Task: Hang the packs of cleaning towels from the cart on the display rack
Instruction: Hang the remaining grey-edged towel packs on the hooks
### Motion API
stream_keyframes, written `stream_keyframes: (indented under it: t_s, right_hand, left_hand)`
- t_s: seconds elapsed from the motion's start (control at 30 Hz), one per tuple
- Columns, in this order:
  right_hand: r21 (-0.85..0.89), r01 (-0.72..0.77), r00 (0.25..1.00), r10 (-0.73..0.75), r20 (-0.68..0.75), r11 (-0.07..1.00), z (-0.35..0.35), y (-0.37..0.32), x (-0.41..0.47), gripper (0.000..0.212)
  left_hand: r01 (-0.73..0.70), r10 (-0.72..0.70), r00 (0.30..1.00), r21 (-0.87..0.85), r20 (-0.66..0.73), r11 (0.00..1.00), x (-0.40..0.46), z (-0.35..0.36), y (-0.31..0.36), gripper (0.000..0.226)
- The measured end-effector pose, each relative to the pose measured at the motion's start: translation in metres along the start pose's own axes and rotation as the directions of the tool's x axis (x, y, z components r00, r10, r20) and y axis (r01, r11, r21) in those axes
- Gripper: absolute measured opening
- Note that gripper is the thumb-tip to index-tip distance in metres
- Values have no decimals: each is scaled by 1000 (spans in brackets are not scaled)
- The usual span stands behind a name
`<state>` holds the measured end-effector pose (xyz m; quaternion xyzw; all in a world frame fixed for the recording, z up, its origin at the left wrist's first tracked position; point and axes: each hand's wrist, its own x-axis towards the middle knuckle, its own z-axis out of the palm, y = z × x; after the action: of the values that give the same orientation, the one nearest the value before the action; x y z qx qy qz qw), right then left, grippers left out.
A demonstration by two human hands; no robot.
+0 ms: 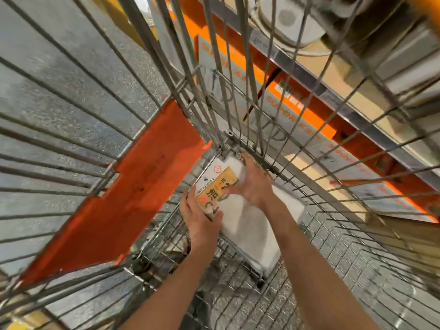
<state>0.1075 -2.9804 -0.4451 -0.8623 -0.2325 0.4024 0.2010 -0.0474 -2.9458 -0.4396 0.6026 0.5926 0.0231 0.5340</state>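
Looking down into a wire cart [71, 129], both bare arms reaching in toward its far corner. Holding a pack of cleaning towels [240, 217] between the two hands, the pack lying low inside the cart, its top end tucked close against the corner where the wire walls meet, its long white body stretching back toward the viewer over the mesh floor [309, 294]. Gripping the pack's near left edge with the left hand [201, 219], fingers curled up round the side and thumb lying over the yellow label [217, 186]. Pressing down on the upper right part of the pack with the right hand [256, 184], fingers spread and bent over the white wrapping, thumb reaching across onto the label's edge. Showing on the label a small red round mark near the top, dark characters, and a line of small print, too blurred to read with certainty. Showing also a small hole punched in the white header beside the label. Lying flat along the cart's left side, an orange panel [133, 186]. Standing beyond the right wire wall, an orange-framed shelf [316, 108] carrying pale printed boxes, their lettering blurred. Stretching out past the left wall, a grey speckled floor [71, 75].
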Motion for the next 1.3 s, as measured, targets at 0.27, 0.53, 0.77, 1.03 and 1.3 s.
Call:
stream_keyframes:
  t_s: [0.27,0.53,0.77,1.03,1.3]
  right_hand:
    - [49,-57,996,54,67,997,-5,-1,1,118]
    - [100,-89,993,81,85,991,-2,-3,4,104]
    - [190,-70,984,37,174,979,-14,-2,0,113]
    - [163,-14,993,-5,120,986,-21,-13,-30,90]
    - [345,81,995,-57,-81,935,-45,-24,-81,83]
  left_hand:
    - [86,-87,996,-34,-24,996,-9,6,8,90]
    - [62,-65,997,-75,-35,995,-12,5,0,94]
    - [13,-9,999,-114,35,993,-19,1,-3,90]
    - [-17,18,998,-23,57,1000,-30,-3,-2,87]
    - [-241,240,967,8,91,970,-52,-17,24,99]
